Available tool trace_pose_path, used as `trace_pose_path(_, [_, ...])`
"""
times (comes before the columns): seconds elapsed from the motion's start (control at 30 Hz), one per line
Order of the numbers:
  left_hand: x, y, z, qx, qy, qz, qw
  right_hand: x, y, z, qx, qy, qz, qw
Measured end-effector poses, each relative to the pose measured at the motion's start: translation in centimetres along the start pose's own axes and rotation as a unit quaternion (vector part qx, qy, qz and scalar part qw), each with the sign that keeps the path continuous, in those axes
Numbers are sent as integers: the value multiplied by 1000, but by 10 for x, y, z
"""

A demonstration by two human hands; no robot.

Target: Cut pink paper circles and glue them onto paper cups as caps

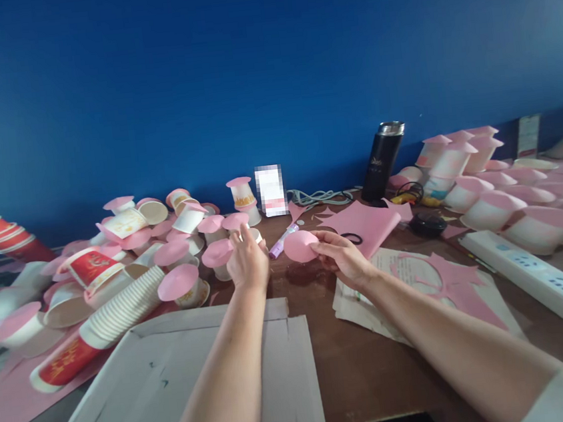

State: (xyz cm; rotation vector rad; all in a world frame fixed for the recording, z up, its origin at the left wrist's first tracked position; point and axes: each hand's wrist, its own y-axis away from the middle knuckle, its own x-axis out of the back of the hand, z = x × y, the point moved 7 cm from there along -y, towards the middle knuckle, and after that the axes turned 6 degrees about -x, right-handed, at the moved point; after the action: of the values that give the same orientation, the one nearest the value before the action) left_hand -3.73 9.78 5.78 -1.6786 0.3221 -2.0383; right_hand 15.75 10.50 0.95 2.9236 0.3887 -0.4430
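My left hand [249,258] reaches forward on the table with its fingers curled around a paper cup [257,234], whose pale rim shows beside the fingertips; most of this cup is hidden. Just behind those fingers is a pink paper disc [235,221]. Between the thumb and fingers of my right hand [341,255], another pink paper disc [300,246] is pinched by its edge, above the brown table [320,341]. A purple glue stick [283,240] lies between both hands. Black-handled scissors [351,238] rest on pink paper close to my right hand.
Paper cups with pink discs [178,282] crowd the left, beside a long cup stack [121,312]. Grey cardboard [179,383] lies under my left forearm. To the right are a black flask [382,163], paper scraps [450,280], a power strip [540,278] and more topped cups [492,209].
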Motion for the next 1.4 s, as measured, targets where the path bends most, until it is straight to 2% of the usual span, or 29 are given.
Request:
trace_pose_path(0.1, [16, 3, 5, -20, 35, 56, 998, 3, -2, -1, 0, -30, 11, 999])
trace_pose_path(0.2, [36, 10, 15, -66, 99, 136, 984, 12, -5, -2, -9, -117, 32, 993])
trace_pose_path(0.27, [40, 14, 21, -101, 142, 140, 975, 18, -6, -4, -10, -165, 41, 985])
trace_pose_path(0.33, [32, 16, 29, -148, 183, 88, 968, 20, -7, -7, -6, -181, 37, 983])
trace_pose_path(0.47, [9, 23, 47, -249, 226, -64, 939, 17, -4, -12, 10, -183, 25, 983])
trace_pose_path(0.53, [8, 25, 50, -264, 246, -88, 928, 14, -2, -13, 10, -194, 13, 981])
trace_pose_path(0.6, [12, 21, 45, -249, 289, -73, 921, 10, -1, -14, 5, -194, -2, 981])
trace_pose_path(0.67, [17, 15, 34, -202, 332, -31, 921, 9, -1, -14, 2, -177, -8, 984])
trace_pose_path(0.77, [14, 6, 9, -104, 305, 47, 946, 7, -1, -15, 8, -148, -10, 989])
trace_pose_path(0.8, [10, 5, 3, -86, 272, 54, 957, 6, 0, -14, 10, -139, -10, 990])
trace_pose_path(0.83, [4, 5, 1, -80, 239, 48, 967, 5, 0, -13, 10, -130, -11, 991])
trace_pose_path(0.9, [-11, 6, 4, -98, 178, -8, 979, 1, 0, -10, 7, -109, -14, 994])
trace_pose_path(0.97, [-24, 9, 9, -122, 132, -67, 981, -3, 1, -8, 9, -86, -16, 996])
trace_pose_path(1.03, [-29, 12, 13, -133, 104, -97, 981, -5, 1, -7, 21, -60, -13, 998])
trace_pose_path(1.2, [-34, 14, 15, -120, 64, -143, 980, -6, 2, -8, 55, -1, 0, 998])
trace_pose_path(1.4, [-38, 13, 12, -107, 62, -153, 980, -5, 4, -9, 57, 42, 18, 997])
